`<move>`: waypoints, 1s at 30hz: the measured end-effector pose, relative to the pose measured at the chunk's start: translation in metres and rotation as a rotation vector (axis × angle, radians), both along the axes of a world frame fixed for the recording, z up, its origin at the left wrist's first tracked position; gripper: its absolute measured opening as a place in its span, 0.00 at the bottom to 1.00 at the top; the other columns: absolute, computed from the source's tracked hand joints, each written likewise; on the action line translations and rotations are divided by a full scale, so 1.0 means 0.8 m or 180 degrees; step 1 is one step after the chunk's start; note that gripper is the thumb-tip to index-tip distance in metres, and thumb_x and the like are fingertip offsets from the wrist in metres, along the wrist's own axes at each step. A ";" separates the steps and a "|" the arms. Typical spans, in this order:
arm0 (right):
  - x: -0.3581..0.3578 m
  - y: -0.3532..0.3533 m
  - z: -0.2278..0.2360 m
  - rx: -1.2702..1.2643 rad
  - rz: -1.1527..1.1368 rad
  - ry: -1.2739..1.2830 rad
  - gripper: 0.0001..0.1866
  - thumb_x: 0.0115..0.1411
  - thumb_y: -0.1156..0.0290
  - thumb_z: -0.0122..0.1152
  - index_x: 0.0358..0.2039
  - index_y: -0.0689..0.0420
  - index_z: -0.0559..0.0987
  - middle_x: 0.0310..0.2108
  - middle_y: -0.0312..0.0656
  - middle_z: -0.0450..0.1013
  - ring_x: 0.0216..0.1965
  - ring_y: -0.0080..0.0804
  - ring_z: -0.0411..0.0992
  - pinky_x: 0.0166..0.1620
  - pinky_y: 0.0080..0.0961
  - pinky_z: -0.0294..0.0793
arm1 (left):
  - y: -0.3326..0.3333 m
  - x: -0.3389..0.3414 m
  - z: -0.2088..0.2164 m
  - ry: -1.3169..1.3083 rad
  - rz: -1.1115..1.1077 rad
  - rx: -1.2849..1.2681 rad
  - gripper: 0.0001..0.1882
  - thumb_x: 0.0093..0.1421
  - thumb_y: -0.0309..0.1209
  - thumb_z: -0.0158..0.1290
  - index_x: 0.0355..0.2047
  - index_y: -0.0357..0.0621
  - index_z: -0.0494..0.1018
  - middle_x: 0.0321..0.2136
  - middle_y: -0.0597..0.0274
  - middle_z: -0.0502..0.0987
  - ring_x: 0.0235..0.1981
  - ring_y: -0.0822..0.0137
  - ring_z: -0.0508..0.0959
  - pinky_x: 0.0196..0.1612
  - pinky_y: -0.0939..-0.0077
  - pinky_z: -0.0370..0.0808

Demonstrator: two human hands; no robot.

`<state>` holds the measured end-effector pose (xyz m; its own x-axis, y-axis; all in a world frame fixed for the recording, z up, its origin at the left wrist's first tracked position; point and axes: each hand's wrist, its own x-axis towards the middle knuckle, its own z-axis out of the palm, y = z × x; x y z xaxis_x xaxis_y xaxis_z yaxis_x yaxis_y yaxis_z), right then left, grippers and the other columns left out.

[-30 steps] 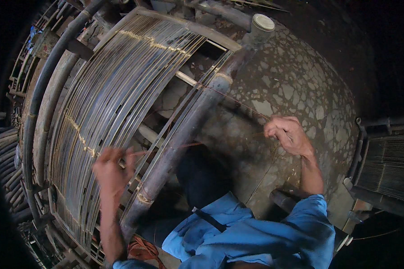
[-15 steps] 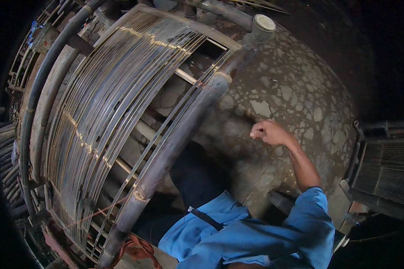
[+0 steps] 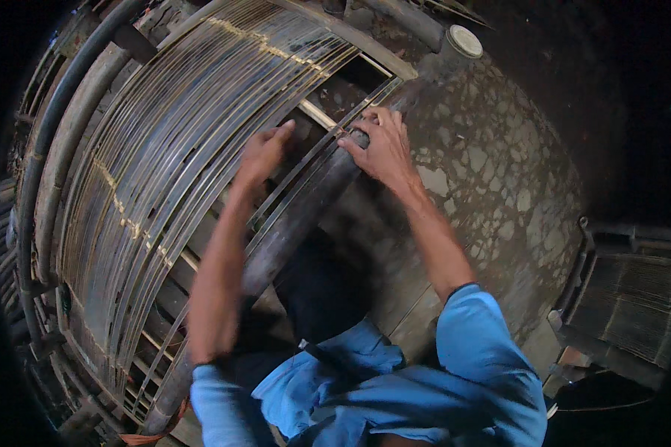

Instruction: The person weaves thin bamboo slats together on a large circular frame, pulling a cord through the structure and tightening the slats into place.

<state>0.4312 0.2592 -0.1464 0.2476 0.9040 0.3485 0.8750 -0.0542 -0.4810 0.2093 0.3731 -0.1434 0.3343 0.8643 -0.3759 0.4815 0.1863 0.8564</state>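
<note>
A low frame carries many long, thin bamboo strips (image 3: 179, 149), lashed across with pale binding. Along its near right side runs a thick, dark round pole (image 3: 287, 249). My right hand (image 3: 388, 153) bends over this pole near its upper part, thumb and fingers curved round it and the narrow strip beside it. A bit of reddish string shows at the fingertips. Over the gap between the strips and the pole is my left hand (image 3: 262, 155), fingers curled in and one digit pointing up. Whatever it may hold is hidden.
A pale crosspiece (image 3: 317, 114) bridges the gap in the frame. At the far corner stands a post with a round, light top (image 3: 465, 41). Stone-set floor (image 3: 492, 156) lies to the right, with another slatted frame (image 3: 626, 305) beyond. Dark curved poles (image 3: 41, 156) line the left.
My right hand has moved up and left from over the floor onto the pole. My left arm has come into view, its hand above the frame. The view has shifted slightly.
</note>
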 end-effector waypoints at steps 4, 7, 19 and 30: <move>0.013 0.005 -0.024 0.0044 0.0096 -0.0026 0.11 0.56 0.64 0.72 0.33 0.58 0.86 0.44 0.45 0.73 0.52 0.45 0.67 0.55 0.38 0.68 | -0.001 0.093 -0.041 -0.0611 0.0555 -0.0748 0.28 0.67 0.50 0.51 0.45 0.33 0.80 0.35 0.54 0.83 0.34 0.62 0.79 0.42 0.66 0.74; 0.026 0.005 -0.034 0.0117 0.0031 0.0136 0.10 0.55 0.66 0.67 0.27 0.62 0.83 0.39 0.47 0.71 0.46 0.49 0.67 0.55 0.43 0.66 | -0.009 0.112 -0.031 -0.0883 0.0622 -0.1135 0.22 0.67 0.42 0.48 0.45 0.35 0.80 0.34 0.54 0.82 0.31 0.62 0.78 0.38 0.64 0.75; 0.034 0.047 -0.006 0.0669 0.0932 0.6110 0.19 0.72 0.59 0.55 0.45 0.65 0.80 0.48 0.47 0.78 0.51 0.36 0.75 0.68 0.38 0.64 | -0.020 0.099 -0.052 -0.0546 -0.0348 -0.1035 0.24 0.68 0.41 0.44 0.48 0.33 0.80 0.42 0.50 0.83 0.42 0.59 0.80 0.49 0.62 0.73; 0.034 0.018 -0.003 0.0945 0.0533 0.5728 0.15 0.74 0.61 0.52 0.37 0.60 0.76 0.21 0.28 0.58 0.22 0.19 0.53 0.31 0.21 0.57 | -0.043 0.106 -0.059 0.0861 -0.0570 0.0985 0.32 0.71 0.51 0.41 0.35 0.31 0.80 0.31 0.32 0.80 0.39 0.34 0.80 0.46 0.48 0.74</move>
